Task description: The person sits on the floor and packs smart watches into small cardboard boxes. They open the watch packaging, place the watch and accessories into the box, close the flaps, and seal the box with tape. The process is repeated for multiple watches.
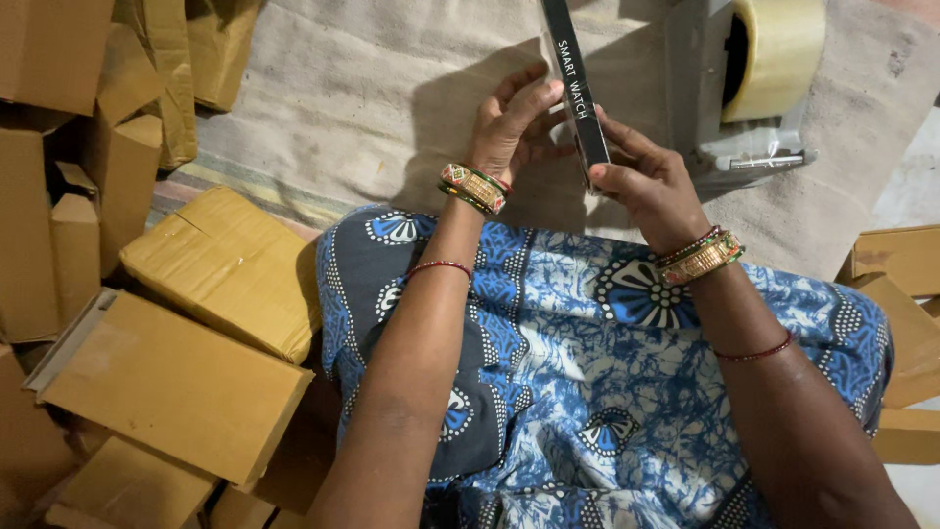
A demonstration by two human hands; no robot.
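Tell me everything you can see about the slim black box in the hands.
The black box is long, slim and glossy, apparently card, with white lettering down its narrow side. It is held edge-on to the camera, nearly upright, its top cut off by the frame. The left hand touches it from the left with fingers spread; the right hand grips its lower end. It is raised above a beige cloth, touching nothing else.

A beige cloth mat (372, 88) carries a tape dispenser (759, 88) and, apparently, cardboard boxes (230, 264).
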